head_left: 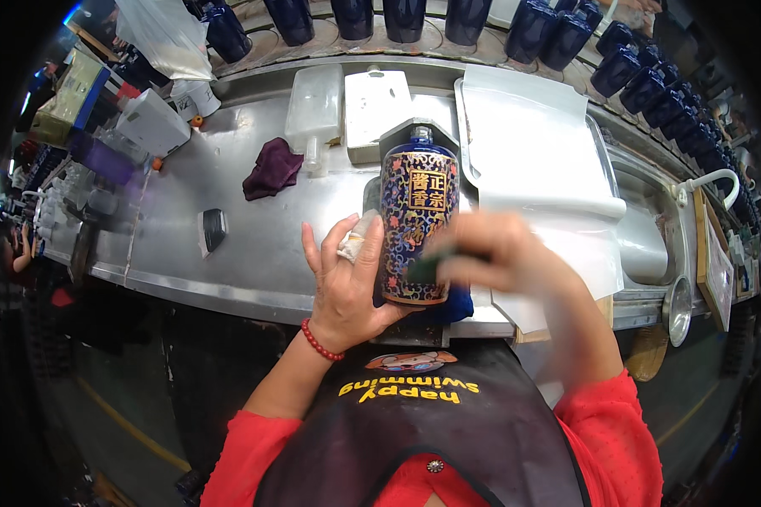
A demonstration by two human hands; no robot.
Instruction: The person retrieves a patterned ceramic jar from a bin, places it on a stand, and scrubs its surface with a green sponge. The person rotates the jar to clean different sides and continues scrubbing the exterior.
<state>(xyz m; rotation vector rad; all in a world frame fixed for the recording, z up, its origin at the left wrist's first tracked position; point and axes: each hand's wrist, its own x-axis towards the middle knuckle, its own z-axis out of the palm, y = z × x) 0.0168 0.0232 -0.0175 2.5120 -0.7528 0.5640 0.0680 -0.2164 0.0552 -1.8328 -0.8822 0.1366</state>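
Note:
A dark blue bottle point(418, 198) with a gold, red and blue floral pattern stands tilted over the steel bench, its neck away from me. My left hand point(347, 279) grips its lower left side, the thumb under the base. Something white point(359, 237), like a wad of cloth or a wrap, shows between its fingers. My right hand point(503, 253) is smeared by motion in front of the lower right of the bottle. Its fingers are closed on a dark green pad point(424, 270) against the bottle's face. A blue cloth point(458, 306) lies partly hidden below the bottle.
A purple cloth point(273, 169), a clear plastic box point(315, 106) and a white block point(378, 106) lie on the steel bench point(169, 237). White sheets point(528, 127) cover its right part, beside a sink point(647, 228). Several blue bottles point(406, 17) line the back.

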